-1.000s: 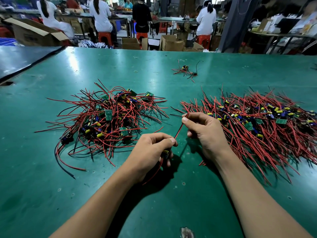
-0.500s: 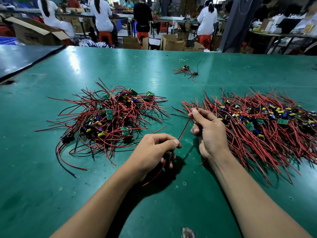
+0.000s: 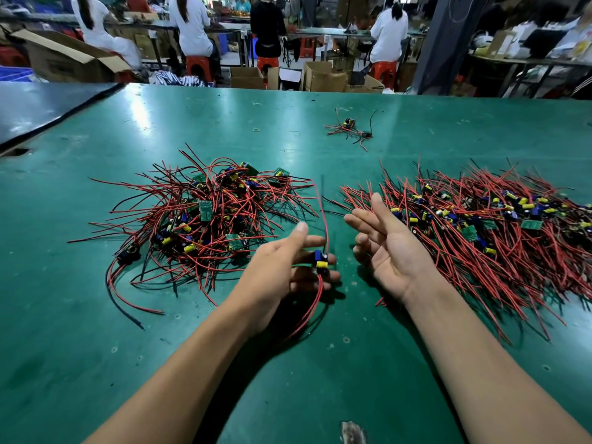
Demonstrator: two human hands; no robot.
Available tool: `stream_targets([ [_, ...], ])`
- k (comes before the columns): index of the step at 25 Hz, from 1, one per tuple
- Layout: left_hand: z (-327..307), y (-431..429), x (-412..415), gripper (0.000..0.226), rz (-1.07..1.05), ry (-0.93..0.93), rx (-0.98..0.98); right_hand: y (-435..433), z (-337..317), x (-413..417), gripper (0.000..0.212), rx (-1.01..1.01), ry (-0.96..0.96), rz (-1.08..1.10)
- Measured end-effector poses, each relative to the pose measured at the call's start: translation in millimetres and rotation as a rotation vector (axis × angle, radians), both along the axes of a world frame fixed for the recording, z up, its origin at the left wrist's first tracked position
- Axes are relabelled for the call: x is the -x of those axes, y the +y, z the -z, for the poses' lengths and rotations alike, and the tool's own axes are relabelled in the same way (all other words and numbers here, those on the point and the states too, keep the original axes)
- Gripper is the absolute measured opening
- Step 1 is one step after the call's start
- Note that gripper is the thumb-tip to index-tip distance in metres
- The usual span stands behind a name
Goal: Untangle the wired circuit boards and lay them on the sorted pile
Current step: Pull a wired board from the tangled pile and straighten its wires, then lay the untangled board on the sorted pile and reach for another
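Note:
A tangled heap of wired circuit boards (image 3: 205, 216) with red and black leads lies left of centre on the green table (image 3: 160, 347). The sorted pile (image 3: 480, 229), its red wires lying roughly parallel, spreads on the right. Between the two, my left hand (image 3: 275, 274) has its thumb up and fingers stretched out, and one small board (image 3: 321, 261) with blue and yellow parts rests on those fingers. Its red wires run up past the fingertips and down below the palm. My right hand (image 3: 390, 245) is beside it, palm turned left, fingers straight, holding nothing.
A small separate cluster of wired boards (image 3: 349, 128) lies farther back at centre right. A rubber band (image 3: 256, 130) lies near it. A dark table (image 3: 38, 107) adjoins at the far left. People sit at benches beyond the far edge, among cardboard boxes.
My right hand has let go of the red wire and opened. My left hand has uncurled, so the board now lies exposed on its fingers, its wire standing free.

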State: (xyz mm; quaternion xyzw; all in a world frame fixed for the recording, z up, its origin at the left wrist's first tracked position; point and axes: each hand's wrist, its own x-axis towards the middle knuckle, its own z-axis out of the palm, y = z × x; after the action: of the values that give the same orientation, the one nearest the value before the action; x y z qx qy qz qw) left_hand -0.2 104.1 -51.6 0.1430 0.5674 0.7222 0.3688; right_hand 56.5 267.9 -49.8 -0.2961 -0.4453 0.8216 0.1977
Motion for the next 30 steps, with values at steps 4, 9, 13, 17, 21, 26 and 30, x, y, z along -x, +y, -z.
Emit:
stream_targets([
  [4,-5,-2,8,0.061,0.015,-0.089,-0.056,-2,-1,-2,0.042,-0.114,-0.019,-0.014],
  [9,1,0,9,0.063,0.001,-0.039,0.006,-23,1,-7,0.03,-0.628,-0.054,-0.155],
  [13,0,0,8,0.059,-0.011,-0.057,0.005,-33,5,-6,0.026,-1.027,-0.182,-0.29],
  [17,0,4,5,0.055,-0.095,-0.141,0.009,-22,2,-7,0.016,-1.074,-0.208,-0.048],
  [21,-6,-2,11,0.061,-0.108,-0.445,-0.052,6,-4,-16,0.011,-1.205,-0.271,0.349],
  [26,-10,-12,20,0.037,-0.213,-0.714,-0.353,5,-1,-17,0.01,-1.473,-0.403,0.319],
  [30,-10,-12,22,0.031,-0.209,-0.662,-0.276,-8,5,-11,0.006,-1.507,-0.216,0.105],
])
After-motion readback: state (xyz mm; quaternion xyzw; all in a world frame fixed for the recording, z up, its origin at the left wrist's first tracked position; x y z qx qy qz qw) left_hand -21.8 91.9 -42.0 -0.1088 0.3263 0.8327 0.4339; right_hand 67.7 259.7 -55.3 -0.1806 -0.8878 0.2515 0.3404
